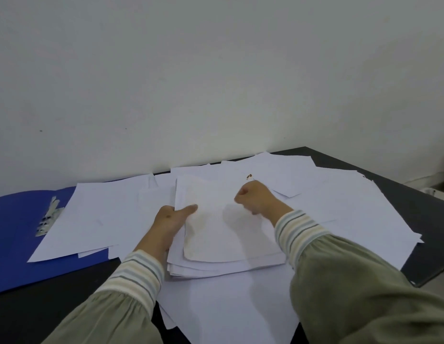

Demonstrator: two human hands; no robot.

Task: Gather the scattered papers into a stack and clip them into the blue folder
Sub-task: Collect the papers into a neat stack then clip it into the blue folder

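A stack of white papers (216, 239) lies in the middle of the dark table (419, 204). My left hand (170, 220) grips its left edge, thumb on top. My right hand (258, 199) hovers over the stack's far right corner with the fingers curled in; whether it pinches a sheet is hidden. Loose sheets spread around: one at the left (92, 219) overlapping the folder, several at the right (365, 219), one in front (228, 306). The blue folder (15, 234) lies open at the left, its metal clip (48, 217) uncovered.
A plain white wall (216, 83) rises right behind the table. The table's right corner and edge (414, 281) are close to the outer sheets. A small brown mark (249, 176) sits on a far sheet.
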